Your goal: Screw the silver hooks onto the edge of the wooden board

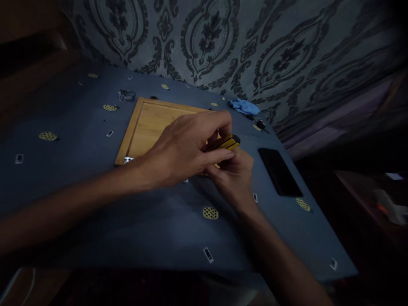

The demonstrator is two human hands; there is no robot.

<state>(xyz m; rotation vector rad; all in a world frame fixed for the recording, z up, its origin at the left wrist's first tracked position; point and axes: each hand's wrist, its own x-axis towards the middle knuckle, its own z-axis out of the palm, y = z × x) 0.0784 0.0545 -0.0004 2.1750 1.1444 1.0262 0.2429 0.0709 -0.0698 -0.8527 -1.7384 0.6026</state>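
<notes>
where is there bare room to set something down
Prints aside, the blue tablecloth is bare between the left forearm, right forearm and near edge, and below the phone. It's crowded around the right side of the wooden panel, where left grip and right grip meet at the yellow-black handle.

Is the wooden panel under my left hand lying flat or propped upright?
Flat: the wooden panel lies along the blue tabletop, its left and far edges low against it. The left hand hides part of its face.
</notes>
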